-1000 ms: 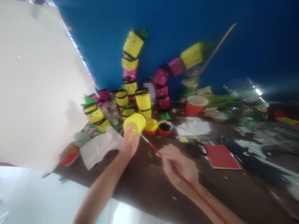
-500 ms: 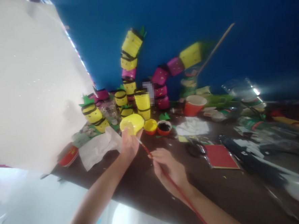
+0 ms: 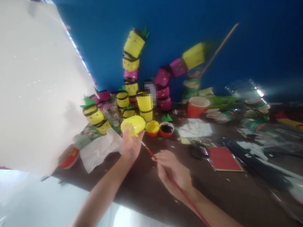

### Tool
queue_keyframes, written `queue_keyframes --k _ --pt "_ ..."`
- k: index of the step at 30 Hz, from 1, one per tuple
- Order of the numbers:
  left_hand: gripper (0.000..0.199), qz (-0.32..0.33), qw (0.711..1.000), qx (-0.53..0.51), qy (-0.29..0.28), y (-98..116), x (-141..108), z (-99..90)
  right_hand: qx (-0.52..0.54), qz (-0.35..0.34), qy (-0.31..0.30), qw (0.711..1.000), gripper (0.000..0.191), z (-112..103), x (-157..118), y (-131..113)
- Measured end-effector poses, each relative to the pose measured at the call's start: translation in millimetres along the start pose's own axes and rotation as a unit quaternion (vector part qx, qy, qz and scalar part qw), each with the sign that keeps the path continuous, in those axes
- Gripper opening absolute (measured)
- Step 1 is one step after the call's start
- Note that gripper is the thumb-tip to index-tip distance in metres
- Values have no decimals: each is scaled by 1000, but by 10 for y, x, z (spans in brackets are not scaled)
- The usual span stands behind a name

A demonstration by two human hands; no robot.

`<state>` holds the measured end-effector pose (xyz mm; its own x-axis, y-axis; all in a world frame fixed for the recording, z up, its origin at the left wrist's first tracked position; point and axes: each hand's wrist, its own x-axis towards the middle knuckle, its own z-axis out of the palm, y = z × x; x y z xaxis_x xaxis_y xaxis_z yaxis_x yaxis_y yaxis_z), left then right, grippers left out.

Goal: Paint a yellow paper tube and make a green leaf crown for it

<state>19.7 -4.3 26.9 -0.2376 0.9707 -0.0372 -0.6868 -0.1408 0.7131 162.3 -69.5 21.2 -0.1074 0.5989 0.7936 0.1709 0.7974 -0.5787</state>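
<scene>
My left hand (image 3: 131,146) holds a yellow-painted cup (image 3: 133,125) tilted on its side above the dark table. In my right hand (image 3: 173,168) is a long red paintbrush (image 3: 183,193), its tip close to the underside of the yellow cup; whether they touch I cannot tell. Just right of the cup sit a small container of yellow paint (image 3: 152,127) and one of black paint (image 3: 166,128). Behind them stand stacked yellow cups (image 3: 145,105) with black bands.
Yellow and magenta cup chains (image 3: 133,44) rise against the blue wall. A red cup (image 3: 197,107), crumpled white tissue (image 3: 195,128), black scissors (image 3: 201,150) and a red paper pad (image 3: 224,158) lie to the right. White paper (image 3: 99,149) and a red container (image 3: 70,158) are left.
My right hand and the brush have shifted slightly right and down. The yellow cup in my left hand has moved or turned very slightly.
</scene>
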Motion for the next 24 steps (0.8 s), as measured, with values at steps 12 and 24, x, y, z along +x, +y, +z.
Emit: queue_keyframes --k 12,24 --pt "40 2 1000 -6 -8 17 5 23 8 16 -3 1000 23 20 -45 25" --pt "36 4 1000 -10 -29 -12 49 -71 15 37 -31 999 14 -40 1 -5"
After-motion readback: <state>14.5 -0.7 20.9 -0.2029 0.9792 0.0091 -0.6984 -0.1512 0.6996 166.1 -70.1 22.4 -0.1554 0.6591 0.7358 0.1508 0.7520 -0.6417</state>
